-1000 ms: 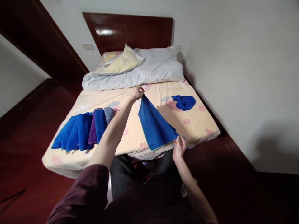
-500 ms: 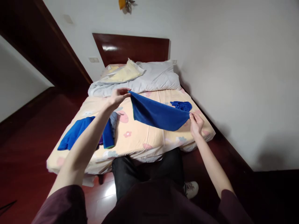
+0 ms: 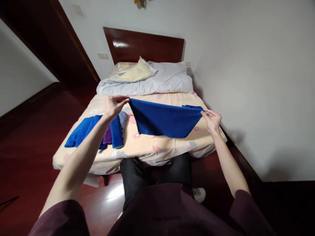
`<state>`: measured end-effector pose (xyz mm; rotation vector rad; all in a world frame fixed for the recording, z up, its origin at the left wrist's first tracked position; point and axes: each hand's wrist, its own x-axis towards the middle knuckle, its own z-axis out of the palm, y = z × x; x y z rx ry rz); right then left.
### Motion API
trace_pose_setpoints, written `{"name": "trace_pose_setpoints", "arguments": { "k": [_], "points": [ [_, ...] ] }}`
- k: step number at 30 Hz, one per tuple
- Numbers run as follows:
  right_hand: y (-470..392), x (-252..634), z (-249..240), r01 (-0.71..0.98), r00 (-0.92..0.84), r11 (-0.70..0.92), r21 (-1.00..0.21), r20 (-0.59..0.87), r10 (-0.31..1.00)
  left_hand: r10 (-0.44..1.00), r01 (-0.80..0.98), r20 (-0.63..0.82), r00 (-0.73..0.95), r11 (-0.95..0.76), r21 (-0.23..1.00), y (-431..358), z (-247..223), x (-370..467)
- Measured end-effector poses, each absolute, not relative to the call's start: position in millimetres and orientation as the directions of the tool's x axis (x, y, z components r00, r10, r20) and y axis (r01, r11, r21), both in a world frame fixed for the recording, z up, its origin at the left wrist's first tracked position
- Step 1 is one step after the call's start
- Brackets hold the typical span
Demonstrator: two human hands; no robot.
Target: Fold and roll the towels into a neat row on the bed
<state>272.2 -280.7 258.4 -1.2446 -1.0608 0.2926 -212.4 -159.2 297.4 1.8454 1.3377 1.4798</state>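
A blue cloth (image 3: 164,119) with a thin green edge hangs stretched between my hands, above the bed. My left hand (image 3: 115,105) pinches its upper left corner. At the upper right corner, my right hand (image 3: 212,120) is closed on the cloth between thumb and fingers. The lower edge sags freely. Behind its right end lies another crumpled blue cloth (image 3: 193,107), mostly hidden by the held one. Beneath my left forearm, several folded blue cloths (image 3: 82,131), a purple cloth (image 3: 107,136) and a greyish cloth (image 3: 123,119) lie on the bed, partly covered by the arm.
The bed (image 3: 145,149) has a peach flowered sheet. A grey-white quilt (image 3: 169,78) and a pale yellow pillow (image 3: 136,72) lie near the dark wooden headboard (image 3: 147,46). A white wall (image 3: 258,82) runs along the right; reddish flooring (image 3: 27,157) is on the left.
Both hands have spread farther apart, pulling the cloth wider. My right hand has risen and moved right, my left moved left, so the top edge is more level. The camera view has shifted slightly.
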Motion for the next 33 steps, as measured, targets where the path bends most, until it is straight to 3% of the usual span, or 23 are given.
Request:
{"name": "trace_pose_setpoints", "arguments": {
  "k": [11, 18, 28, 33],
  "points": [
    [-314, 267, 264, 0.281, 0.427, 0.259, -0.924, 0.362, 0.829, 0.912, 0.181, 0.382, -0.148, -0.355, 0.917, -207, 266, -248],
    [-340, 280, 268, 0.194, 0.335, 0.125, -0.973, 0.186, 0.924, 0.972, 0.025, 0.183, -0.145, -0.182, 0.983, -256, 273, -265],
    [-277, 285, 234, 0.102, 0.228, -0.022, -0.995, 0.002, 0.974, 0.989, 0.210, 0.093, -0.112, -0.068, 0.975, -209, 234, -265],
    [-205, 269, 220, 0.137, 0.269, 0.035, -0.990, 0.071, 0.961, 0.977, 0.249, 0.157, -0.145, -0.118, 0.961, -147, 224, -243]
  ]
}}
